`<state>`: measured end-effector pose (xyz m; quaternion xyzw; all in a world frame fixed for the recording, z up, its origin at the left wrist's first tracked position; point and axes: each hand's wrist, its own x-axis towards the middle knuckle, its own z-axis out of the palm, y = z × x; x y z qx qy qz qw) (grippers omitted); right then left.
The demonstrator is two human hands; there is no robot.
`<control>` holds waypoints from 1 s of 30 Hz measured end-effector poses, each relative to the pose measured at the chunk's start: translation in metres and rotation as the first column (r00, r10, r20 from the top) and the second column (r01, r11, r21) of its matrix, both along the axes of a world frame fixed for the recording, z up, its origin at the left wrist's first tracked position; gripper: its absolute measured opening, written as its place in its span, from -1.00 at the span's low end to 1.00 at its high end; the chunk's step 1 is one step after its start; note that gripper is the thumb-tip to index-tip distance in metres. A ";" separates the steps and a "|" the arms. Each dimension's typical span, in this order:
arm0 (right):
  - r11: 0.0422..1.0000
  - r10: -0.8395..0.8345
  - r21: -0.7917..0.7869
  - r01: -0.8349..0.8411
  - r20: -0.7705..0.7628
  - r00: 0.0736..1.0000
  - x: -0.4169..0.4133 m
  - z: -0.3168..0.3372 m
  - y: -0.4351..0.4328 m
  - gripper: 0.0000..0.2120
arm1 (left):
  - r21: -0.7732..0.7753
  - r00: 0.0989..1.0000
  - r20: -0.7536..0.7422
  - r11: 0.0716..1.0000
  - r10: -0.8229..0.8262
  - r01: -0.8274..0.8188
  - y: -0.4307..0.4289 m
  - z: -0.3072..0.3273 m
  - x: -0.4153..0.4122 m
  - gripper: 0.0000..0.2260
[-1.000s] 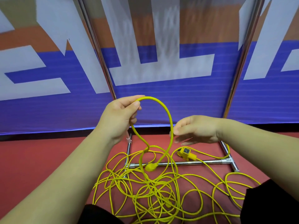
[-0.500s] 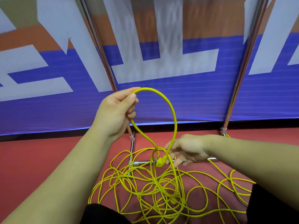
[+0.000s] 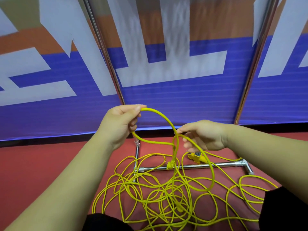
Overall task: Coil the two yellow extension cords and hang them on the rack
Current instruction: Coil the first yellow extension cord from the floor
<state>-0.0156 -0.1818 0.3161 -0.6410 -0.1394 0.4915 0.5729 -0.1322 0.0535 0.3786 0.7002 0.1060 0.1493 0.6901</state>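
The left grip (image 3: pixel 120 125) pinches a yellow cord (image 3: pixel 160 114) that arcs across to the right grip (image 3: pixel 205 135), whose fingertips hold it too. A plug (image 3: pixel 170 165) hangs below them. The tangle (image 3: pixel 150 197) of loose yellow cord sprawls on the red floor (image 3: pixel 50 164), over the rack's metal base bar (image 3: pixel 221 164).

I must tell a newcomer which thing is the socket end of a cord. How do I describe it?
Start at the rack's metal base bar on the red floor. At that bar, directly below the right hand, lies the socket end. It is a chunky yellow block, unlike the thin cords around it.
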 end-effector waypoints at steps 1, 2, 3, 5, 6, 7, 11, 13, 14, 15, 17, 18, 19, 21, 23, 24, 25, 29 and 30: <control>1.000 -0.011 -0.007 0.011 0.016 1.000 0.002 0.002 -0.001 -0.79 | 0.014 1.000 -0.012 1.000 -0.007 0.007 -0.002 -0.001 0.001 -0.79; 0.999 -0.040 -0.024 0.042 0.070 0.997 0.002 0.009 -0.002 -0.78 | 0.033 1.000 -0.023 0.999 -0.008 0.009 -0.003 -0.004 0.002 -0.79; 0.998 -0.063 -0.017 0.066 0.120 0.991 0.002 0.015 -0.001 -0.78 | 0.049 0.999 -0.041 0.999 -0.019 0.021 -0.004 -0.006 0.004 -0.79; 0.995 -0.095 0.009 0.096 0.226 0.969 0.003 0.023 0.002 -0.79 | 0.086 0.997 -0.066 0.995 -0.040 0.046 -0.009 -0.007 0.004 -0.80; 0.995 -0.097 0.021 0.095 0.287 0.953 0.000 0.029 0.003 -0.81 | 0.098 0.996 -0.076 0.994 -0.051 0.059 -0.012 -0.007 0.005 -0.81; 0.995 -0.098 0.039 0.090 0.340 0.935 -0.001 0.033 0.002 -0.83 | 0.103 0.995 -0.081 0.993 -0.057 0.066 -0.014 -0.008 0.005 -0.82; 0.988 -0.150 0.100 0.118 0.448 0.881 -0.005 0.048 -0.002 -0.87 | 0.113 0.995 -0.092 0.992 -0.049 0.059 -0.023 -0.006 0.006 -0.87; 0.988 -0.152 0.079 0.130 0.530 0.834 -0.007 0.052 -0.004 -0.88 | 0.104 0.996 -0.087 0.994 -0.034 0.043 -0.029 -0.005 0.005 -0.91; 0.988 -0.152 0.075 0.133 0.563 0.812 -0.007 0.053 -0.004 -0.89 | 0.110 0.996 -0.085 0.993 -0.030 0.039 -0.032 -0.004 0.005 -0.93; 0.988 -0.154 0.075 0.136 0.593 0.790 -0.008 0.052 -0.005 -0.88 | 0.122 0.996 -0.082 0.992 -0.028 0.038 -0.035 -0.004 0.005 -0.95; 0.988 -0.150 0.062 0.144 0.649 0.746 -0.007 0.052 -0.005 -0.88 | 0.146 0.997 -0.077 0.988 -0.032 0.043 -0.039 -0.004 0.006 -0.95; 0.988 -0.143 0.052 0.146 0.668 0.731 -0.008 0.052 -0.005 -0.88 | 0.150 0.997 -0.075 0.988 -0.036 0.047 -0.041 -0.004 0.006 -0.95; 0.988 -0.139 0.044 0.149 0.680 0.720 -0.008 0.051 -0.004 -0.89 | 0.150 0.996 -0.073 0.987 -0.041 0.051 -0.042 -0.004 0.006 -0.95; 0.988 -0.124 0.018 0.156 0.695 0.708 -0.007 0.052 -0.005 -0.90 | 0.146 0.996 -0.075 0.988 -0.039 0.049 -0.043 -0.005 0.006 -0.94; 0.990 -0.119 0.024 0.140 0.685 0.719 -0.007 0.056 -0.007 -0.90 | 0.106 0.996 -0.077 0.993 -0.045 0.053 -0.042 -0.004 0.006 -0.94; 0.992 -0.122 0.049 0.120 0.669 0.734 -0.008 0.060 -0.009 -0.90 | 0.069 0.995 -0.074 0.995 -0.061 0.066 -0.042 -0.002 0.006 -0.95; 0.992 -0.124 0.076 0.098 0.658 0.743 -0.008 0.064 -0.011 -0.91 | 0.037 0.994 -0.070 0.996 -0.082 0.085 -0.040 -0.002 0.006 -0.89; 0.984 -0.156 0.170 0.059 0.646 0.747 -0.010 0.077 -0.020 -0.93 | -0.012 0.959 -0.133 0.968 -0.250 0.250 -0.030 -0.010 0.005 -0.52; 0.978 -0.173 0.201 0.057 0.623 0.763 -0.011 0.078 -0.022 -0.93 | -0.034 0.939 -0.155 0.952 -0.307 0.305 -0.028 -0.015 0.006 -0.42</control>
